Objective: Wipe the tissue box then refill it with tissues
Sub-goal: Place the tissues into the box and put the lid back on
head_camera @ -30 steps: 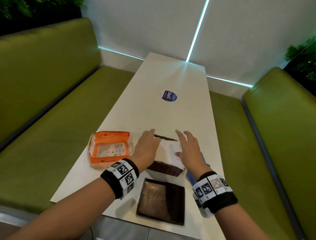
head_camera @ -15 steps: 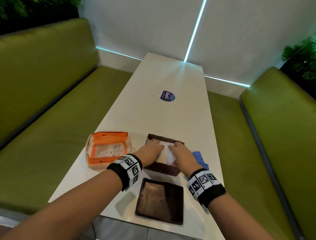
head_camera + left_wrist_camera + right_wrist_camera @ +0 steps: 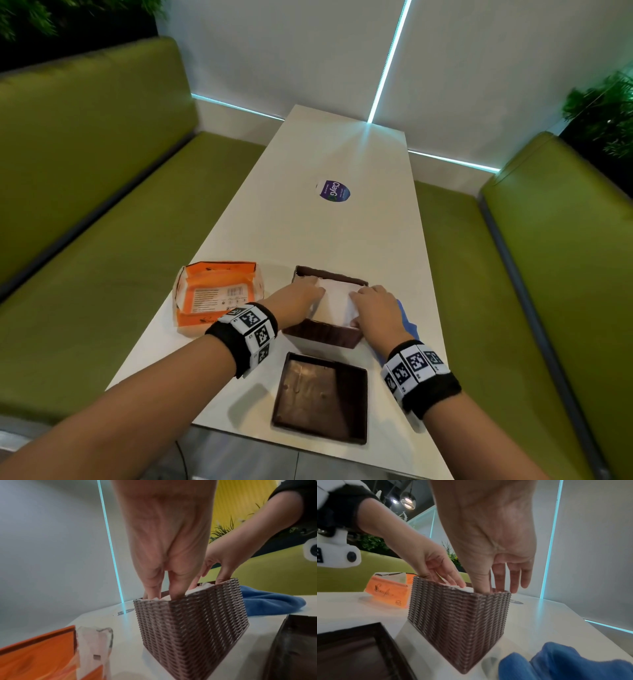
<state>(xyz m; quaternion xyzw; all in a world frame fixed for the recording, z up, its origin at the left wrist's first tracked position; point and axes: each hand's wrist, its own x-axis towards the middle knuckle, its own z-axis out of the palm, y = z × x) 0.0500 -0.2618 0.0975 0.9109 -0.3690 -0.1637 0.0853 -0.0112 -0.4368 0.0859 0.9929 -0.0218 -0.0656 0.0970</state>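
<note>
While green benches flank it on both sides, a long white table runs away from the person toward a white wall with thin lit strips. At the table's near end lies the box's dark brown lid, underside up, flat and apart from the box. Just beyond it stands the tissue box, a brown woven cube with its top off, and a white stack of tissues fills it up to the rim. To the left of the box, a short way off, sits an orange pack, torn open at the top. A blue cloth lies bunched on the table just right of the box, partly hidden by the right wrist. Farther up the table is a round purple sticker.

Both hands reach down into the box from above. The left hand comes in over the left wall; the left wrist view shows its fingers fairly straight and close together, their tips pressing on the tissues just inside the rim. The right hand comes in over the right wall; its thumb dips inside the near corner, while the other fingers are straight and slightly spread above the far edge. Neither hand curls round anything.
</note>
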